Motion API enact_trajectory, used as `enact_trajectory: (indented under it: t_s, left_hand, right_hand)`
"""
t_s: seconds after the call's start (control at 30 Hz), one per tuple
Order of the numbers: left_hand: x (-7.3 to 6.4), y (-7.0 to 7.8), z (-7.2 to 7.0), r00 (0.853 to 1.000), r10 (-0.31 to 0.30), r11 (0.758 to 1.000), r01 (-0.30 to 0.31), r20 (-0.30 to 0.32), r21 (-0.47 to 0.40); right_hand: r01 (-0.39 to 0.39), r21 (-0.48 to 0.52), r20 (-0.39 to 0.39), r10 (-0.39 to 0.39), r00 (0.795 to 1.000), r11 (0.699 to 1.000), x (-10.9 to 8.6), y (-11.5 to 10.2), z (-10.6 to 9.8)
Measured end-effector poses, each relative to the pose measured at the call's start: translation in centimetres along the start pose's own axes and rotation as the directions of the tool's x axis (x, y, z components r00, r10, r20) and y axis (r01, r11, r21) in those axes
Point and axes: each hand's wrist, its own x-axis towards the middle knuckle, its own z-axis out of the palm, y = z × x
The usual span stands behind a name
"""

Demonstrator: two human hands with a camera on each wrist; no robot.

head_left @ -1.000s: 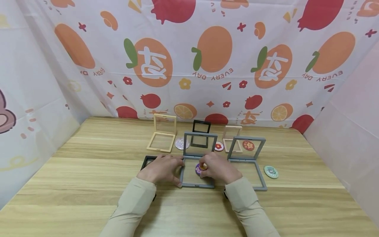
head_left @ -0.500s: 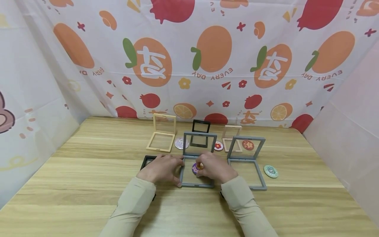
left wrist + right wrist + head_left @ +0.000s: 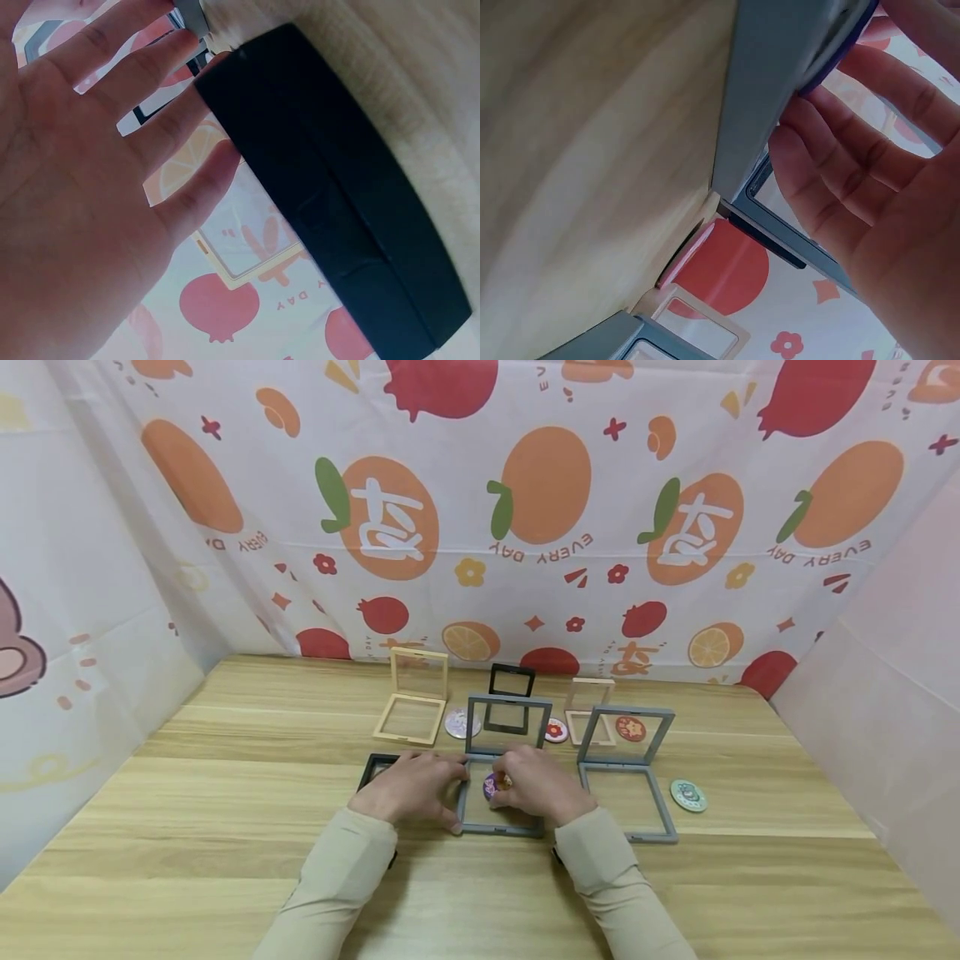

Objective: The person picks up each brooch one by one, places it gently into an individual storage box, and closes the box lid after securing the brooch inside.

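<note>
My right hand (image 3: 542, 783) pinches a round purple badge (image 3: 490, 787) with a pale pattern, over the lower panel of a grey hinged display frame (image 3: 501, 831). In the right wrist view the purple edge of the badge (image 3: 840, 60) shows at the fingertips, close over the grey rim. My left hand (image 3: 416, 787) rests at the left side of this frame, thumb by the near corner and forefinger farther up; its fingers look fairly straight in the left wrist view. Under the left hand lies a black frame (image 3: 337, 195), mostly hidden in the head view.
A second grey frame (image 3: 651, 839) stands unfolded at the right, beside a mint badge (image 3: 688, 796). Behind are a yellow frame (image 3: 405, 740), a small black frame (image 3: 513, 669) and a beige frame (image 3: 592, 682). A lilac badge (image 3: 461, 723), a red-flower badge (image 3: 556, 730) and an orange badge (image 3: 630, 728) lie there.
My right hand has shifted slightly left with the purple badge, across the grey frame's lower panel. My left hand has stayed at the frame's left side.
</note>
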Motion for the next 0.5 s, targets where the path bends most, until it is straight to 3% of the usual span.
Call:
enact_trajectory:
  t_s: [0.23,0.5]
  left_hand:
    - [0.0,0.0,0.0,1.000,-0.005,1.000,0.005,0.001,-0.009]
    - [-0.1,0.0,0.1,1.000,-0.005,1.000,0.005,-0.002,-0.001]
  right_hand:
    - [-0.013,0.045,-0.013,0.013,1.000,0.999,-0.5,0.4,0.1]
    - [0.039,0.068,0.005,-0.039,0.999,0.997,-1.2,0.8,-0.2]
